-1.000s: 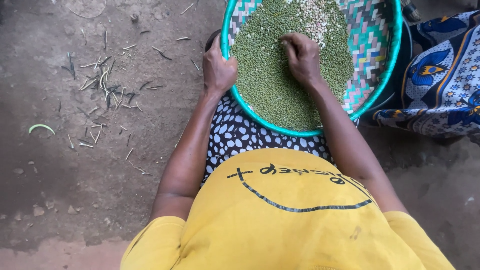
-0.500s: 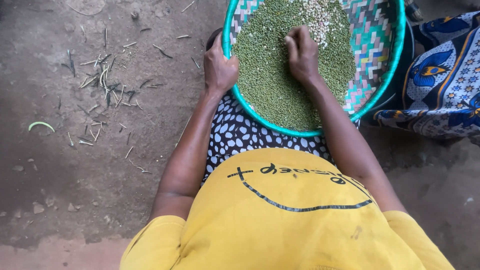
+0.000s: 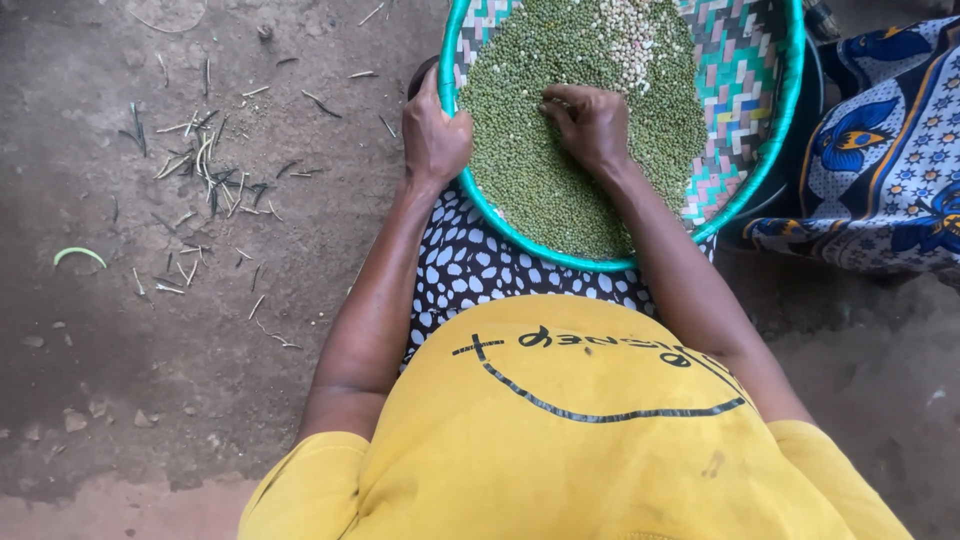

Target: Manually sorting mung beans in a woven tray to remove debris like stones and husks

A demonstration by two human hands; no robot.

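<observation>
A round woven tray (image 3: 750,120) with a teal rim rests on my lap, its weave patterned in pale colours. A heap of small green grains (image 3: 520,160) covers most of it, with a patch of paler grains (image 3: 630,30) at the far side. My left hand (image 3: 435,130) grips the tray's rim on the left. My right hand (image 3: 592,122) lies palm down on the green grains, fingers curled and pointing left.
Dry stalks and pod scraps (image 3: 205,165) lie scattered on the dirt ground to the left, with one green pod (image 3: 80,255) further out. A blue patterned cloth (image 3: 880,170) lies on the right beside the tray.
My right hand has slid slightly across the grains toward the middle of the heap. My left hand has stayed on the rim.
</observation>
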